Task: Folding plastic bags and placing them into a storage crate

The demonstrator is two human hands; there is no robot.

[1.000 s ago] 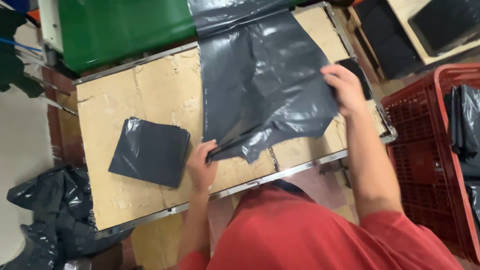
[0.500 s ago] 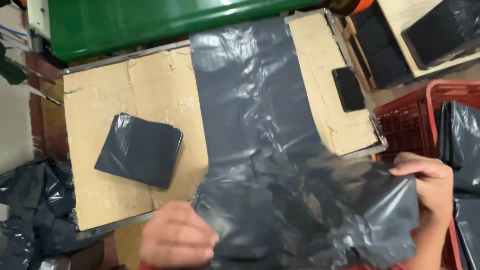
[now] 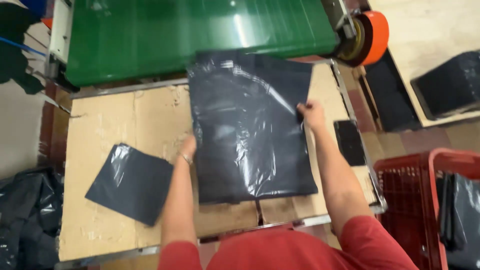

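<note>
A large dark grey plastic bag lies spread flat on the cardboard-covered table, reaching from the green conveyor belt down toward me. My left hand rests at the bag's left edge, mostly tucked under it. My right hand pinches the bag's right edge near its upper corner. A smaller folded dark bag lies on the table to the left, apart from both hands.
A black phone-like slab lies at the table's right edge. A red plastic crate with dark bags stands at the right. An orange roller sits at the conveyor's end. More dark bags are heaped on the floor at lower left.
The bag was held bunched up close to me half a second ago; now it is laid out flat on the table, with my hands at its two side edges.
</note>
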